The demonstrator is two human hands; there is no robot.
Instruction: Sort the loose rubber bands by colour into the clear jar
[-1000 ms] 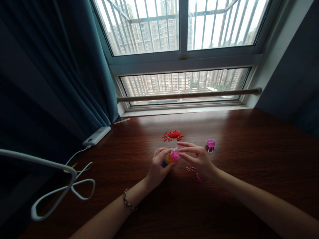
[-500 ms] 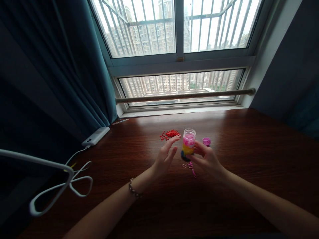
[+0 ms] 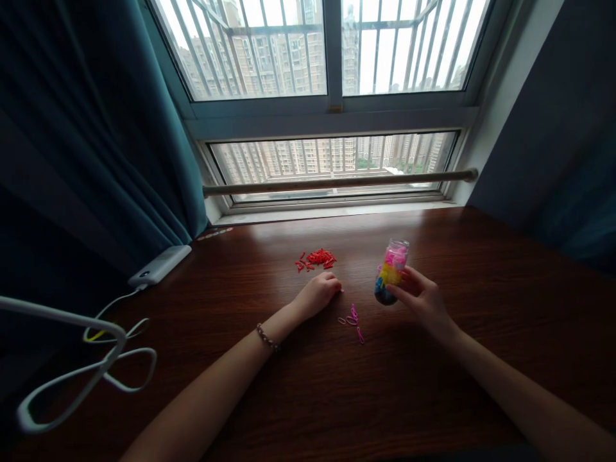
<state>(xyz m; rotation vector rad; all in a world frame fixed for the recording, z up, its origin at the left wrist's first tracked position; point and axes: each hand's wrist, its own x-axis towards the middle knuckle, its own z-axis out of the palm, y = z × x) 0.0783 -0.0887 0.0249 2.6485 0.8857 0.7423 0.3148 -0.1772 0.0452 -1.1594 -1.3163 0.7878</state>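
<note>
My right hand [image 3: 423,295] grips a clear jar [image 3: 392,273] from its right side, holding it slightly tilted above the table. Pink, yellow and dark blue contents show in layers through its wall. My left hand [image 3: 320,294] is closed low over the tabletop, left of the jar; a speck of pink shows at its fingertips, too small to name. Just in front of that hand lie several thin pink loops [image 3: 353,319], some joined in a short chain. Behind it is a pile of small red pieces [image 3: 321,258]. A pink-purple lid [image 3: 379,268] is mostly hidden behind the jar.
The brown wooden table [image 3: 481,308] runs back to a window with a horizontal rail [image 3: 337,184]. A white power strip [image 3: 161,265] and its looped white cable [image 3: 128,385] lie on the left, beside a blue curtain [image 3: 158,160].
My right hand has moved the jar to the right, and it now hides most of the lid. My left hand has come down to the table and closed. The view has shifted slightly.
</note>
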